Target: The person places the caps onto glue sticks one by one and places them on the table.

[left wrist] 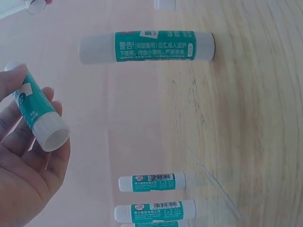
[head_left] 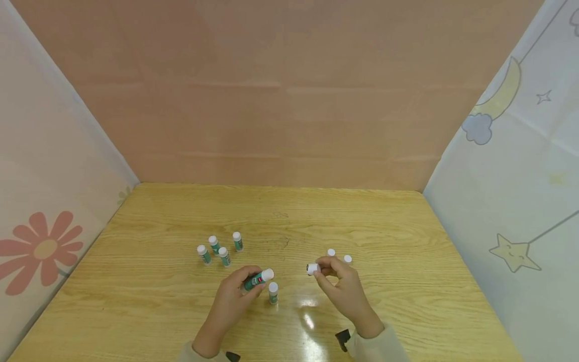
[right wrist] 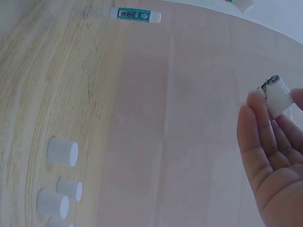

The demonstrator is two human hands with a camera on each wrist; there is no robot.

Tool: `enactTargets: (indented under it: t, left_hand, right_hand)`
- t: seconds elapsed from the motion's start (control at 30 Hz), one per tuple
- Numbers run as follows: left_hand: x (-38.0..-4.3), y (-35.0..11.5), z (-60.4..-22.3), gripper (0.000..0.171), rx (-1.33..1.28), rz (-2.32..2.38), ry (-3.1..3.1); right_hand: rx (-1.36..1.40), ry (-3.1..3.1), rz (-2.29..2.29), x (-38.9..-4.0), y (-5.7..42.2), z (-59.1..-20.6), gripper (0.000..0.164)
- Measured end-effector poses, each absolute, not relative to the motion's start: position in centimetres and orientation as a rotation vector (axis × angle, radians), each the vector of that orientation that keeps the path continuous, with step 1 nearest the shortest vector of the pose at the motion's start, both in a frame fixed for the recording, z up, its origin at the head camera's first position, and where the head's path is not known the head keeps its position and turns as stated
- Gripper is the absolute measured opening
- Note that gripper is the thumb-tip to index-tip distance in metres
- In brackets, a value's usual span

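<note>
In the left hand [head_left: 232, 292], clasped by curled fingers and thumb: a stick [head_left: 257, 280], a smooth plastic cylinder with white ends and a green label [left wrist: 37, 105], raised over the table [head_left: 398, 231] and tilted, one white end toward the right hand [head_left: 345, 290]. On the label, a small pale sticker [left wrist: 26, 89]; toward the left wrist camera, a round, hollow-looking end.

In the right hand, pinched between thumb and fingertips: a cap [head_left: 312, 269], short, white and glossy, with ragged dark smears along one rim, in the air apart from the stick. Inside of the cap: cannot tell.

On the table, yellowish wood with streaky grain, a glossy sheen and a few dark marks: five more sticks [head_left: 273, 293], all upright, white-topped and green-labelled. Four in a loose cluster beyond the left hand, one just beside that hand, on the side of the right. On some, fine print and barcodes. Contents of the tubes: hidden.

Near the right hand, four loose caps [right wrist: 62, 152], squat white cylinders standing on the wood, partly hidden from the head camera. Behind the table, a creased peach sheet [head_left: 285, 100]; to the right, a pale sheet [head_left: 543, 186] with a printed star [head_left: 514, 253].
</note>
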State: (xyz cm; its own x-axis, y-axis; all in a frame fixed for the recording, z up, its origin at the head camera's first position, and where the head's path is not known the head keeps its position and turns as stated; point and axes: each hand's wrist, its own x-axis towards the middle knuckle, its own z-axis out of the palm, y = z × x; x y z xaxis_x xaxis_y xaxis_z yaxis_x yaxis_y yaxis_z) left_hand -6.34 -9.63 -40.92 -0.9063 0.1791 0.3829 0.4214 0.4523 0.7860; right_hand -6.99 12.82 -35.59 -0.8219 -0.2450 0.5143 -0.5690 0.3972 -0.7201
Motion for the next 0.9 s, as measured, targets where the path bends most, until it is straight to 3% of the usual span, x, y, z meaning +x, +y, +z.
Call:
enactTargets:
  t: [0.9]
  left_hand:
    - [-6.2,-9.0,-40.6,0.026,-0.537,-1.532,-2.44]
  right_hand:
    - [0.773,-2.287,1.391,-7.4,12.5,-36.5,0.02]
